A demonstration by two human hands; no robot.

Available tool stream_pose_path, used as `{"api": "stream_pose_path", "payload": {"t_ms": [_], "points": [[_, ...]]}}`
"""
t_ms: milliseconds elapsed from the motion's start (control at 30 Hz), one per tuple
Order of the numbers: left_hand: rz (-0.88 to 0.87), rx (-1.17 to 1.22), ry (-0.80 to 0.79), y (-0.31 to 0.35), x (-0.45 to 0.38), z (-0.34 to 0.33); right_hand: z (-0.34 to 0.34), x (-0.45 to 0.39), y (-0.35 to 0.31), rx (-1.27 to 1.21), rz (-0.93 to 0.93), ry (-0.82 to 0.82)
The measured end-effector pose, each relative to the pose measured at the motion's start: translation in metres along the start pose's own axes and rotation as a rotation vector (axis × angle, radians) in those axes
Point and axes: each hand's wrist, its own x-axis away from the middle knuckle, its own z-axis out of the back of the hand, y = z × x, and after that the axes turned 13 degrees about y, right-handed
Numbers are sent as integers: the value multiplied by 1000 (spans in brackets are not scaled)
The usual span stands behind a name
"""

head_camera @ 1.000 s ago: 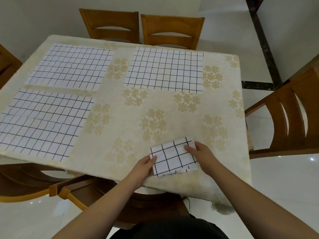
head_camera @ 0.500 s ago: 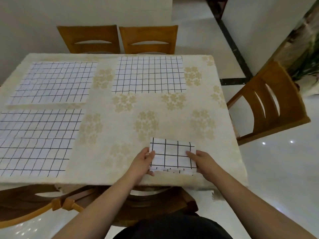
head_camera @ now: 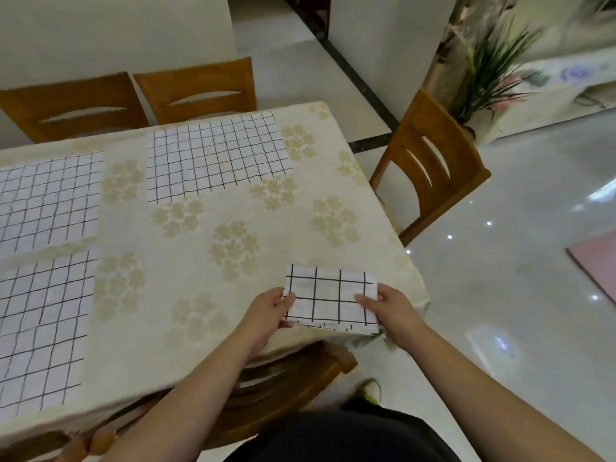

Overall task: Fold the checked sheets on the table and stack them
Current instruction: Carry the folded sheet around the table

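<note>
A folded white sheet with black checks lies at the table's near right corner, close to the front edge. My left hand pinches its left edge, thumb on top and fingers underneath. My right hand holds its right edge the same way. Three more checked sheets lie flat and unfolded: one at the far middle, one at the far left, one at the near left. The table wears a cream cloth with pale flower clusters.
Two wooden chairs stand behind the table, another chair at its right side, and a fourth is tucked under the near edge. A potted plant stands at the right. A glossy tiled floor surrounds the table.
The view has swung right, bringing the plant and floor into sight. Both hands have kept hold of the folded sheet, which now lies squarer to the table's front edge.
</note>
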Motion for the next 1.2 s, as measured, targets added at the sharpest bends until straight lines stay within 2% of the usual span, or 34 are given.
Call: {"api": "stream_pose_path", "payload": {"t_ms": [200, 333, 600, 900, 1200], "points": [[8, -62, -49, 12, 13, -42, 47, 9, 10, -220, -140, -40], [-95, -126, -114, 25, 30, -80, 85, 10, 24, -219, -108, 75], [-192, -228, -194, 52, 57, -181, 193, 12, 46, -234, -64, 281], [-227, -251, -325, 82, 83, -281, 294, 10, 58, -374, -68, 340], [-181, -247, -346, 104, 81, -338, 345, -5, 52, -436, -87, 378]]}}
